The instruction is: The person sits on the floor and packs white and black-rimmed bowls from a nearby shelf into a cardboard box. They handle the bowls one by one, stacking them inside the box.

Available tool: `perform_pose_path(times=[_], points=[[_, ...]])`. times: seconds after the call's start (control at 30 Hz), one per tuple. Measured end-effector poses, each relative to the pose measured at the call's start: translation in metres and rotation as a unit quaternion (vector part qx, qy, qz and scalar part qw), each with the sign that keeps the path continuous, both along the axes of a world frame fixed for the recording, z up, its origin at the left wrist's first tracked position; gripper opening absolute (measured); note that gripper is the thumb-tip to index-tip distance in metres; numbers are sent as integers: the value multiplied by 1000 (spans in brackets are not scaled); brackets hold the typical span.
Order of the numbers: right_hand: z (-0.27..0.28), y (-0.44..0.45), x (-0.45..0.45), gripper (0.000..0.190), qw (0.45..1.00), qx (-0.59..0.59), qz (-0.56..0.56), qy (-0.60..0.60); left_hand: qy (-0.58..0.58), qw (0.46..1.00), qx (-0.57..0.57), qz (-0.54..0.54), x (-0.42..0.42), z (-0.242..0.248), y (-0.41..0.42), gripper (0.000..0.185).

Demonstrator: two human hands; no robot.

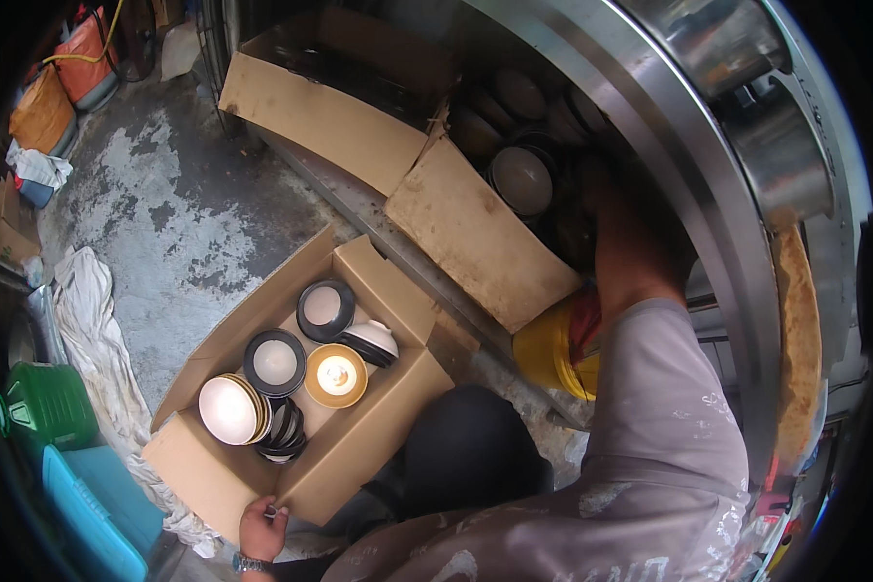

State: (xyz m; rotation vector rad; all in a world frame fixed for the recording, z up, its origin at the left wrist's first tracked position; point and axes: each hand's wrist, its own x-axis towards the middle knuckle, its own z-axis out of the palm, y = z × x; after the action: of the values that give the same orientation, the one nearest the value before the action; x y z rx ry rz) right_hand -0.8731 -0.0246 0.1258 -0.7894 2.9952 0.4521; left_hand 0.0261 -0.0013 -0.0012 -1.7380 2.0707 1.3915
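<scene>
An open cardboard box stands on the floor before me, holding several bowls: a stack of cream bowls, dark-rimmed bowls and a yellow-brown bowl. My left hand, with a watch at its wrist, pinches the box's near flap at the lower corner. A second cardboard box sits in shadow under a steel counter, with stacked bowls inside. My right arm reaches down into that dark space beside the bowls; the right hand is only dimly visible, and its fingers are hidden in shadow.
The steel counter's edge curves above my right arm. A yellow bucket stands beneath it. A raised ledge runs between the boxes. At left lie a crumpled white cloth, a green plastic container and a blue plastic bin.
</scene>
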Motion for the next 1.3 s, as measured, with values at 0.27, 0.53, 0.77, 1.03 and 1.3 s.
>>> perform_pose_path(times=[0.27,0.53,0.77,1.03,1.3], points=[[-30,-2,-8,41,1000,17,11,4,-20,999,-35,-14,-7,-1,8,32],[-2,27,-14,43,998,-49,2,-40,-4,999,-33,-7,-10,-6,9,34],[43,52,-8,45,877,-362,-182,-259,-10,1000,-17,-22,-18,4,0,34],[10,35,18,48,690,-565,-278,-356,-14,1000,-14,-13,-18,1,3,34],[40,-20,-19,50,617,-626,-273,-391,-14,998,17,58,-9,-8,25,32]])
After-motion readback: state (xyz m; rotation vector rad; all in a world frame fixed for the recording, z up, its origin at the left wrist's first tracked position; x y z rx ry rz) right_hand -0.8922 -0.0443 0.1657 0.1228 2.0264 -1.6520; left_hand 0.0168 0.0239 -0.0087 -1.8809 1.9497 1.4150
